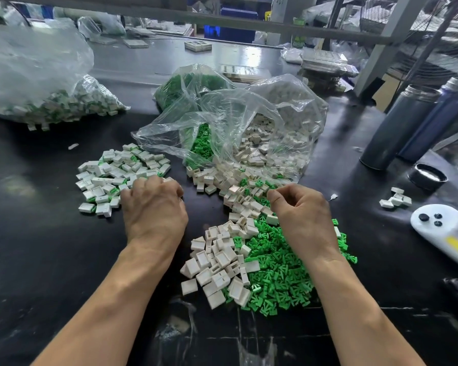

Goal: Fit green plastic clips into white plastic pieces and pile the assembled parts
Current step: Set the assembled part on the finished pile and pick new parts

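A pile of loose green clips lies on the black table in front of me, with loose white pieces heaped on its left side and trailing up to the bags. The pile of assembled white-and-green parts sits at the left. My left hand rests palm down at that pile's right edge, fingers curled; what is under them is hidden. My right hand hovers over the white pieces with thumb and forefinger pinched together; I cannot make out anything between them.
Open clear bags of green clips and white pieces lie behind the piles. A large bag of assembled parts is far left. Two dark bottles, a black lid, a few white pieces and a white tool sit right.
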`<action>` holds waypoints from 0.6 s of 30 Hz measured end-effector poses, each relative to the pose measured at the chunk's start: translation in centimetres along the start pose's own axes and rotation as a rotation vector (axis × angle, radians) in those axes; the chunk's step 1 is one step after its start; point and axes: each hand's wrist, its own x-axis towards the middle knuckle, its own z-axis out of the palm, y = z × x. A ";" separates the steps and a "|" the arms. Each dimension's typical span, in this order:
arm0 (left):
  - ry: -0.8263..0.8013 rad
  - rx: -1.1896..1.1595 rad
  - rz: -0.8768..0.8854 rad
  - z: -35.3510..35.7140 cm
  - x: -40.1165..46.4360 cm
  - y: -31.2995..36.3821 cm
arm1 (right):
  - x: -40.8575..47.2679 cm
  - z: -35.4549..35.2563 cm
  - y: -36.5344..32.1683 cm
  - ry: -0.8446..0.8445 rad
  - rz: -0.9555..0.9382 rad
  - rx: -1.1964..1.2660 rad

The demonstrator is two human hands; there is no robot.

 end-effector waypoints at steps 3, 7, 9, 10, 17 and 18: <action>0.003 0.033 -0.018 0.1 0.1 0.0 | 0.4 -0.7 0.3 -0.017 0.010 -0.113; 0.019 -0.033 0.030 0.2 -0.1 0.3 | 0.8 -1.9 0.5 -0.066 0.074 -0.253; 0.032 -0.175 0.089 0.2 -0.5 0.6 | 1.0 -2.2 0.6 -0.086 0.098 -0.310; 0.021 -0.247 0.118 0.2 -0.7 0.8 | 1.0 -2.3 0.7 -0.090 0.107 -0.333; -0.296 -0.534 0.147 0.6 -2.3 2.8 | 1.2 -1.6 0.4 -0.123 0.114 -0.449; -0.310 -0.543 0.146 0.7 -2.3 3.0 | 1.2 -1.4 0.4 -0.138 0.116 -0.463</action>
